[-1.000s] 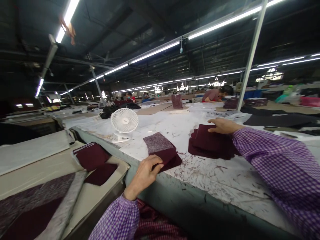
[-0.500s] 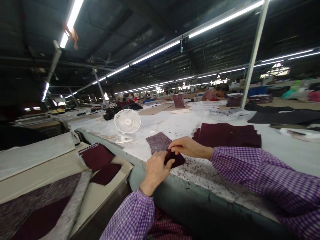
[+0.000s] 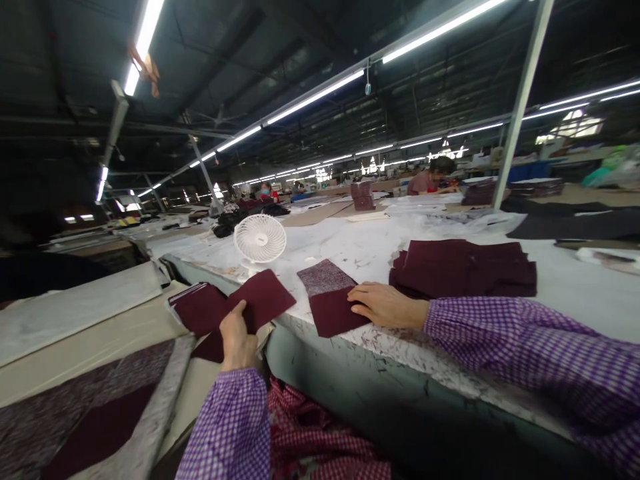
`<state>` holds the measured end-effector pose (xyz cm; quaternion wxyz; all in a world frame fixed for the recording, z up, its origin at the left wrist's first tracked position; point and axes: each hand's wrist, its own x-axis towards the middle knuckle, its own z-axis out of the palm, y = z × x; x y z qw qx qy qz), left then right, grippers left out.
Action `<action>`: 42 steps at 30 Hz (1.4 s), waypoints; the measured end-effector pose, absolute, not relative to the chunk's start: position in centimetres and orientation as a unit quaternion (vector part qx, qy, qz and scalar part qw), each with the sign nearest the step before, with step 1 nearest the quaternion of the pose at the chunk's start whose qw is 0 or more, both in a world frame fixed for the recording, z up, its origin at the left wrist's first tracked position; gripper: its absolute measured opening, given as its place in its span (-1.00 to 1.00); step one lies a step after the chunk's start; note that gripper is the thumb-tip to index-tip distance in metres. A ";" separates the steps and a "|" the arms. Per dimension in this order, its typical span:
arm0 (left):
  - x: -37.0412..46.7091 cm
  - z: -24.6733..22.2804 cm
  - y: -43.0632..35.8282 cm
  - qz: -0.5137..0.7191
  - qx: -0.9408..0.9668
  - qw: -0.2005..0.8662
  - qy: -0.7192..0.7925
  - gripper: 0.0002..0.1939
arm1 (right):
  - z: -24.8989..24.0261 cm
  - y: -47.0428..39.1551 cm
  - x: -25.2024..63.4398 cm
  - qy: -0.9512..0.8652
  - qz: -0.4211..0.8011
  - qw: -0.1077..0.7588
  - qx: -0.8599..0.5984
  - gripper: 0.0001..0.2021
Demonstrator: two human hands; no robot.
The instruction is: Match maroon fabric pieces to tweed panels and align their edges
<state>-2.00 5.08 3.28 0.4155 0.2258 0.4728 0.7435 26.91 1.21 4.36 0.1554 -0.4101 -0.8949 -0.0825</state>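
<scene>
my left hand (image 3: 237,338) grips a maroon piece (image 3: 260,299) by its near edge, fingers clamped on it, held over the left bench (image 3: 75,333). my right hand (image 3: 383,305) lies flat, fingers together, on the small stack (image 3: 330,300) at the table (image 3: 450,347) edge. big stack (image 3: 465,268) far right, fan (image 3: 260,239) behind.

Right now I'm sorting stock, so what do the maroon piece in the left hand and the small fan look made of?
The maroon piece in the left hand looks like soft matte fabric, probably felted or knitted: it shows no sheen. The fan looks like smooth white plastic with a fine moulded grille.
</scene>
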 end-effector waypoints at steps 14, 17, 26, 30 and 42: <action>9.5 4.7 -3.9 0.379 0.823 0.066 0.418 -0.76 | 8.2 1.0 29.1 -0.672 0.498 0.230 -0.497 -0.32; 9.9 4.8 -4.8 0.331 0.866 0.107 0.360 -0.76 | 7.8 0.8 30.0 -0.707 0.443 0.231 -0.501 -0.27; 11.2 6.0 2.2 0.328 0.837 0.102 0.426 -0.75 | 6.3 1.6 30.9 -0.801 0.275 0.220 -0.484 -0.27; 13.5 5.1 3.4 0.284 0.845 0.134 0.433 -0.81 | 6.9 1.4 31.2 -0.812 0.172 0.191 -0.523 -0.32; 14.2 4.6 3.3 0.237 0.867 0.058 0.435 -0.73 | 6.9 1.1 32.7 -0.845 -0.018 0.136 -0.517 -0.81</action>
